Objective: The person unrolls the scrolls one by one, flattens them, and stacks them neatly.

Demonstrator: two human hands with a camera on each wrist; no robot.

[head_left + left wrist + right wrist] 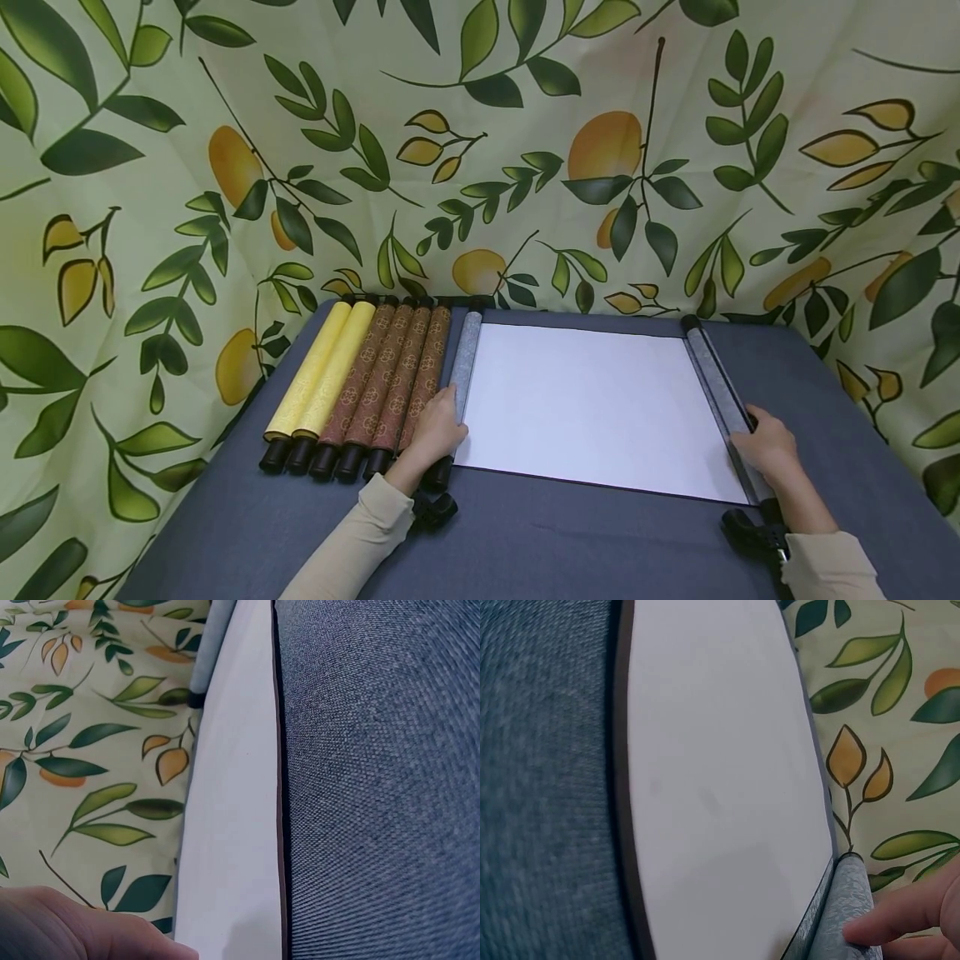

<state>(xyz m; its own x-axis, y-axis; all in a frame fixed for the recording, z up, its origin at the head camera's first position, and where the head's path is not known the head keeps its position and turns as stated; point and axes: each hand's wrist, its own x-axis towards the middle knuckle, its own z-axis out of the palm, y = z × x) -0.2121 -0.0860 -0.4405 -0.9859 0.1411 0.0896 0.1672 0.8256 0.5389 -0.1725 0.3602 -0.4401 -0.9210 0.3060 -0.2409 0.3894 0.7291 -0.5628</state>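
Observation:
A hanging scroll (592, 408) lies partly unrolled on the table, its blank white sheet facing up between two grey-blue patterned rolled ends with black knobs. My left hand (437, 427) grips the left rolled end (467, 346) near its front. On the other side, my right hand (767, 447) holds the right rolled end (712, 375), also toward the front. In the right wrist view a fingertip (859, 930) presses on the patterned roll. Only the thumb side of my left hand (82, 930) shows in the left wrist view, beside the white sheet.
Left of the scroll, two yellow rolled scrolls (333, 367) and several brown patterned ones (386, 375) lie side by side, close to my left hand. A blue-grey cloth (570, 542) covers the table. Behind it hangs a leaf-and-fruit patterned curtain (525, 125).

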